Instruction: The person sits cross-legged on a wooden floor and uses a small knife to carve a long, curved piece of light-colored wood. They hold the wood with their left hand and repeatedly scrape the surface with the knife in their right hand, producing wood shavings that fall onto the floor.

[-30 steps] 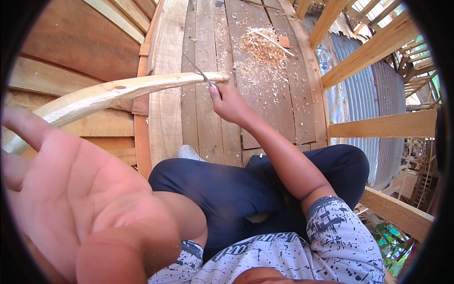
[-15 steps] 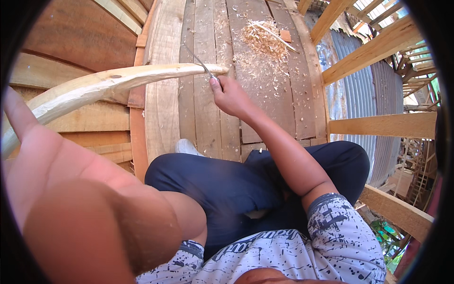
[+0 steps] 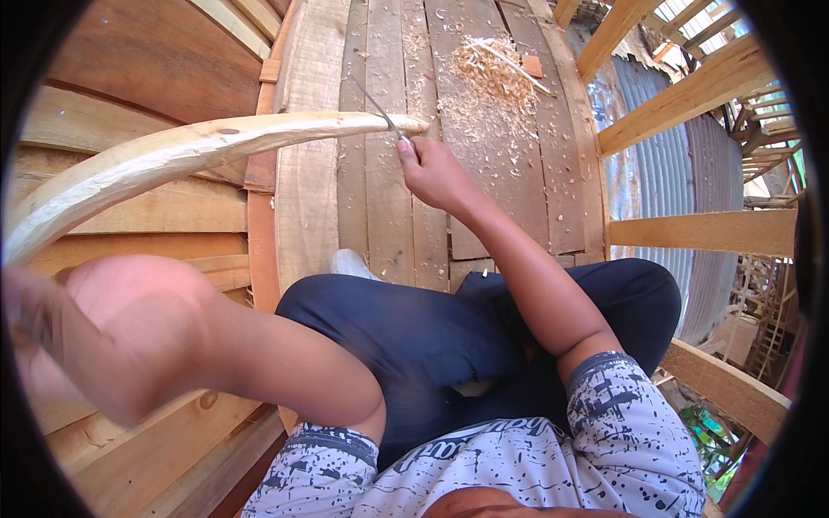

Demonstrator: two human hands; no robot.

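A long, pale, debarked wooden pole (image 3: 199, 147) with carved facets stretches from the left rim to the middle of the view, its tapered end reaching over the floorboards. In my right hand (image 3: 436, 175) I grip a knife (image 3: 375, 104); its slim, dark blade crosses the pole close to the tapered end, and my fingers hide most of the handle. Smeared by motion, my left hand (image 3: 112, 337) is at the left rim, just below the pole's near end. Its fingers are too blurred to tell whether they touch the wood.
Wood shavings (image 3: 496, 78) lie heaped on the plank floor (image 3: 484, 211), with a small reddish block (image 3: 532, 66) beside them. A plank wall (image 3: 129, 60) rises on the left. Timber rails (image 3: 704, 231) and corrugated metal (image 3: 643, 164) stand on the right. My folded legs (image 3: 389, 324) are below.
My left hand, spread with its palm showing before, has drawn away from the camera and turned at the left rim. The knife has shifted slightly toward the pole's tip; the whole view has moved a little.
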